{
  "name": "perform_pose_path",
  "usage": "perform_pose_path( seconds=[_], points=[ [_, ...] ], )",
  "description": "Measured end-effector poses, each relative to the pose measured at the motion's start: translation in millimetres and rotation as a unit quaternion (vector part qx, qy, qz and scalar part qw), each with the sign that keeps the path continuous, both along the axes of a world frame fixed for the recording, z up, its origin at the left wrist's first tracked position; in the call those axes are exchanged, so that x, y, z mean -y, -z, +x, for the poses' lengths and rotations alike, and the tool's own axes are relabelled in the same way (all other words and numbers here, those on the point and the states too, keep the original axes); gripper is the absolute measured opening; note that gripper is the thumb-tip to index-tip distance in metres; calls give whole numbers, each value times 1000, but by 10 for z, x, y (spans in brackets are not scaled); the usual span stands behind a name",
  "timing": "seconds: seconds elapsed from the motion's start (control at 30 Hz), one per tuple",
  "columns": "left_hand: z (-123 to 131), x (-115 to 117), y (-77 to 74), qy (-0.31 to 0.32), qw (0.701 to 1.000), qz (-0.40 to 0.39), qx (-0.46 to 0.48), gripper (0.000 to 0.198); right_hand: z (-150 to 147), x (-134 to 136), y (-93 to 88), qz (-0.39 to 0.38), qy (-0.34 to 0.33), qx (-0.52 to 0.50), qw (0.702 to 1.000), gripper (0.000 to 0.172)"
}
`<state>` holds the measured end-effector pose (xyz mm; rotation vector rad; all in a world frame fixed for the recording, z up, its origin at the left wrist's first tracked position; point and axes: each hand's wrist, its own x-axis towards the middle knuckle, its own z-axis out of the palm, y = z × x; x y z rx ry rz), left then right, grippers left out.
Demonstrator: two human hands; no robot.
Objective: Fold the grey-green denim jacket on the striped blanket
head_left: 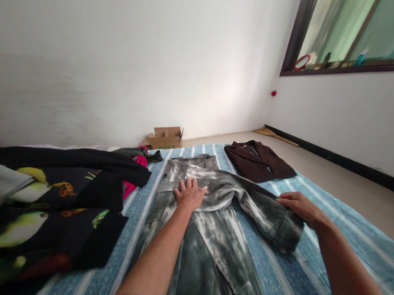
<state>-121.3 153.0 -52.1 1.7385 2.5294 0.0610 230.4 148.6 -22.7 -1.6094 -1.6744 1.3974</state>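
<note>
A grey-green and white tie-dye jacket (209, 235) lies spread on the bed in front of me. My left hand (191, 193) rests flat on its upper part, fingers spread. Out to the right, my right hand (300, 207) pinches the upper edge of one sleeve (263, 204), near the cuff. That sleeve reaches out sideways, its cuff end a little blurred. The other sleeve runs down over the jacket's body toward me. Beyond my right hand sits a folded dark brown garment (260, 161) with a button.
A blue striped sheet (331, 218) covers the bed. Several dark clothes, one with a bird print (50, 228), are heaped at left. Past the far edge stand an open cardboard box (166, 138) and, by the right wall, a broom (276, 134). A window (348, 36) is upper right.
</note>
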Motion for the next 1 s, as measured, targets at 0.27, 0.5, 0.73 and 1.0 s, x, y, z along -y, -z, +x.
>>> perform_pose_path(
  seconds=[0.27,0.5,0.73,1.0],
  points=[
    [2,-5,-12,0,1000,-8,9,76,207,-478,-556,191,-101,298,930,20],
    [5,8,-16,0,1000,-6,6,77,-7,-577,-53,261,11,482,837,30],
    [4,-2,4,3,1000,-1,0,76,-6,-179,249,292,163,488,806,43],
    [6,-4,-21,4,1000,-4,7,77,339,-200,384,107,217,337,910,62]
  ],
)
